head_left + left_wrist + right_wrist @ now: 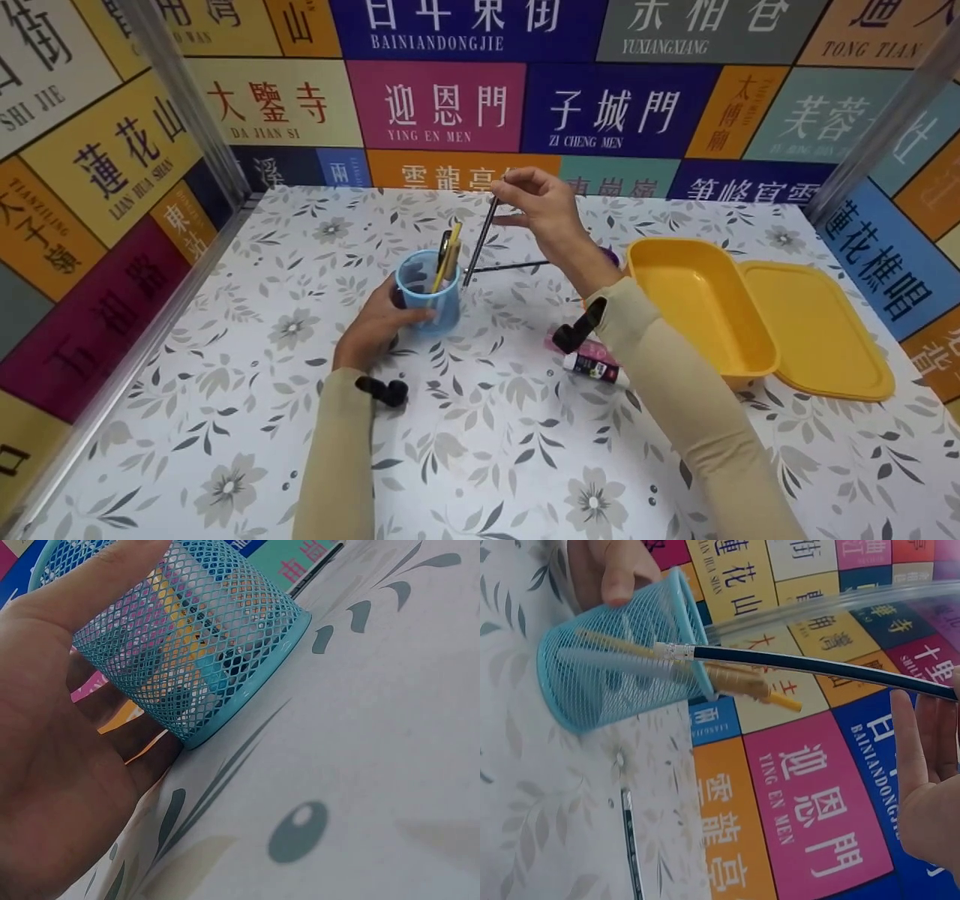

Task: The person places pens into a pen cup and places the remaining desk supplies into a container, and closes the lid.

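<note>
My left hand (377, 321) is wrapped around a light blue mesh pen cup (442, 313) that stands on the table, its thumb across the near side. Inside the cup lean a yellow pencil (454, 247) and a few other slim items, partly hidden by the mesh. Between thumb and fingers, my right hand (551, 214) pinches the upper end of a black pencil (481, 238). Its silver-banded lower end points down just right of the cup, outside it. Another dark pencil (517, 266) lies on the table behind, partly covered by the right hand and wrist.
Right of the right forearm are a yellow plastic box (690, 300) and its yellow lid (825, 330). A black-and-white tube (592, 367) and a pink item (581, 346) lie beside that forearm. A purple object (609, 256) shows behind the wrist. Sign-covered panels enclose the flowered table.
</note>
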Motion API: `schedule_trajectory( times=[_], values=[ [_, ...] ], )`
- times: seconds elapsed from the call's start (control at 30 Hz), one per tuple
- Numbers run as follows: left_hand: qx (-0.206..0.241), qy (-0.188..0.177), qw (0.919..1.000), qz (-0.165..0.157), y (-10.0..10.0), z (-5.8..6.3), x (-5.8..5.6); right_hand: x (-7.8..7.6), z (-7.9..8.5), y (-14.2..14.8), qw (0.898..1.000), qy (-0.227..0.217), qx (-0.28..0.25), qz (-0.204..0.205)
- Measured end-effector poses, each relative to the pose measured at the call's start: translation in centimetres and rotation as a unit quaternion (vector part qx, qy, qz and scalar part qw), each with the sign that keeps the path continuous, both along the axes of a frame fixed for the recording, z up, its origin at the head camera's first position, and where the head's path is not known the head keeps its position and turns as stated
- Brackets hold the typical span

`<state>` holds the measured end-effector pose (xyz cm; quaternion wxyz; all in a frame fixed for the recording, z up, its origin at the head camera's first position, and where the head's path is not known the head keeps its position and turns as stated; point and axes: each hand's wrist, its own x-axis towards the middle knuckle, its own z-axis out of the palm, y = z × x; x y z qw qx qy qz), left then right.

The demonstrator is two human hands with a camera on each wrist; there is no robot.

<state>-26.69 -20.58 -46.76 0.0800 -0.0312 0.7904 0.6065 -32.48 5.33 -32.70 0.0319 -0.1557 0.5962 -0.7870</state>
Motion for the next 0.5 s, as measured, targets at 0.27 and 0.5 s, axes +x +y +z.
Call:
schedule_trajectory(
  times=[0.27,0.5],
  values=[
    [0.004,0.006,0.9999,-0.008,-0.1,-0.1,0.1,0.6,0.7,-1.6,0.999,-0.008,-0.045,-0.021],
    [0.008,0.004,0.9999,-0.007,-0.3,-0.3,-0.2,0.6,-0.2,-2.4,0.998,0.037,-0.032,-0.03]
  ],
)
